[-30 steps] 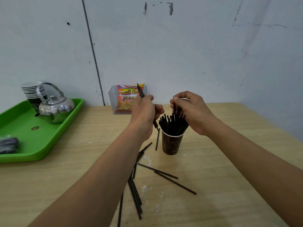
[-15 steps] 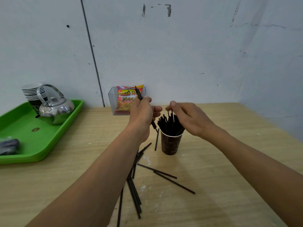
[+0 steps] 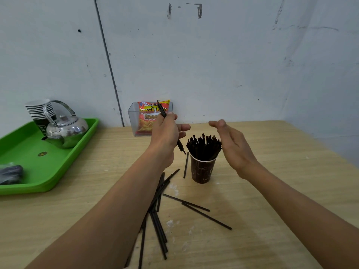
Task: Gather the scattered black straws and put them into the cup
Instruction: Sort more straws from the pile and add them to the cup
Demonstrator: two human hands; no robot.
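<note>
A dark brown paper cup [image 3: 203, 169] stands upright on the wooden table [image 3: 281, 171], packed with several black straws [image 3: 204, 145]. My left hand [image 3: 167, 136] hovers just left of the cup and grips a black straw [image 3: 162, 110] that sticks out above and below the fist. To the right of the cup, my right hand [image 3: 233, 144] is held with fingers straight and holds nothing. Several loose black straws [image 3: 158, 220] lie scattered on the table in front of the cup, partly hidden under my left forearm.
A green tray [image 3: 38, 171] at the left carries a metal kettle [image 3: 66, 129], a stack of paper cups [image 3: 39, 110] and a dark bundle [image 3: 10, 172]. A clear box with a snack packet [image 3: 150, 118] stands against the wall behind the cup.
My right hand has let go of the straws in the cup, opened and drawn back to the right. My left hand still grips its straw in nearly the same place.
</note>
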